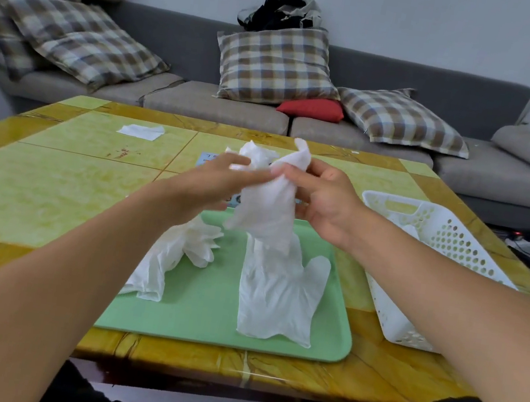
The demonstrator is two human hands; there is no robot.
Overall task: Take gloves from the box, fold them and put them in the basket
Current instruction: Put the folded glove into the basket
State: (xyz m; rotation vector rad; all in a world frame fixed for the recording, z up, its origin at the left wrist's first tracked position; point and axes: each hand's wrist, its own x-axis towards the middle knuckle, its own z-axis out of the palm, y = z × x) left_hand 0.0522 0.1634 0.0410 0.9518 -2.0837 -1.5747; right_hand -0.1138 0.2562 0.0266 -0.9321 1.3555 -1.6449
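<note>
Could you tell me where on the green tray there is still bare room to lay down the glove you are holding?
The tray is bare in the strip between the crumpled gloves on its left edge and the flat glove right of centre, and along the near rim. Its right side is crowded, with the basket alongside.

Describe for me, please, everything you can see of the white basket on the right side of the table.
The white basket is a rectangular container that looks like plastic, its walls pierced with rows of round holes and a slot handle cut into its far end. It stands upright on the yellow-green table, to the right of the green tray and apart from it. The right forearm hides its near part. Something white shows inside; what it is cannot be told.
</note>
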